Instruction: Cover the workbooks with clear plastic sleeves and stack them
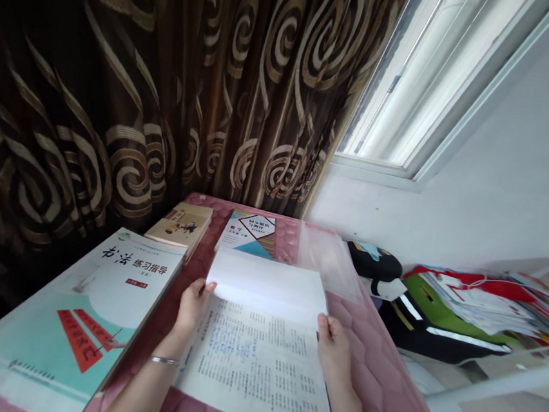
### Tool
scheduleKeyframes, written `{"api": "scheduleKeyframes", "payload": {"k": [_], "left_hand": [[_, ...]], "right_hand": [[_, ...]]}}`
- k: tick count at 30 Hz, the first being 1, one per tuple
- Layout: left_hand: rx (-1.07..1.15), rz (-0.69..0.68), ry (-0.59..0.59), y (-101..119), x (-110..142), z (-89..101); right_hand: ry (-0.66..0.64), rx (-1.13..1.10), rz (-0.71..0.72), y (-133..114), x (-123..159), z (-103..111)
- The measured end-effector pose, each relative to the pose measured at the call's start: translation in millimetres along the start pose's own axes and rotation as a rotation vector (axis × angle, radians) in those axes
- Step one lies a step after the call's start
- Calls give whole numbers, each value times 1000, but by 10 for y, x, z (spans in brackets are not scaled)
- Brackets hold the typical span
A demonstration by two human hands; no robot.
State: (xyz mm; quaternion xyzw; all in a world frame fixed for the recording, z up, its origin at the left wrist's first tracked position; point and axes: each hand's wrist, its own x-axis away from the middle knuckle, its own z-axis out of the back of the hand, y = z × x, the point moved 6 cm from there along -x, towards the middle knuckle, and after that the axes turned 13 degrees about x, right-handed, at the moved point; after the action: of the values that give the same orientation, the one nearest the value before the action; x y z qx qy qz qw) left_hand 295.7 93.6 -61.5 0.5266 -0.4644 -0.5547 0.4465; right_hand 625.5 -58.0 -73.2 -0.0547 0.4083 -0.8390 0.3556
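An opened workbook (263, 367) lies in the middle, its lower page covered in print with blue handwriting. The upper part is a blank-looking white page or sheet (267, 283), bent up along the fold. My left hand (193, 305), with a silver bangle at the wrist, pinches the left edge near the fold. At the right edge, my right hand (333, 348) grips the paper between thumb and fingers. Just beyond it rests a maths booklet (250, 233) with a blue and white cover, partly covered by the raised page.
To the left lies a large calligraphy book (94, 305), with a stack of tan books (180, 226) behind it. Everything rests on a pink quilted surface (372, 351). A clear plastic sheet (325, 256) is at the back right. Bags and papers (469, 302) stand right, beyond the edge.
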Motion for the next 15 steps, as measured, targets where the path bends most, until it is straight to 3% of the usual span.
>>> {"api": "scheduleKeyframes", "payload": {"k": [4,11,15], "left_hand": [[-1,10,-13,0,-5,11],[234,-24,-62,7,-19,6],[261,-44,-52,-40,-40,28]], "right_hand": [[7,20,-34,1,12,-8],[7,-217,14,-51,49,38],[3,-167,18,-35,49,42]]}}
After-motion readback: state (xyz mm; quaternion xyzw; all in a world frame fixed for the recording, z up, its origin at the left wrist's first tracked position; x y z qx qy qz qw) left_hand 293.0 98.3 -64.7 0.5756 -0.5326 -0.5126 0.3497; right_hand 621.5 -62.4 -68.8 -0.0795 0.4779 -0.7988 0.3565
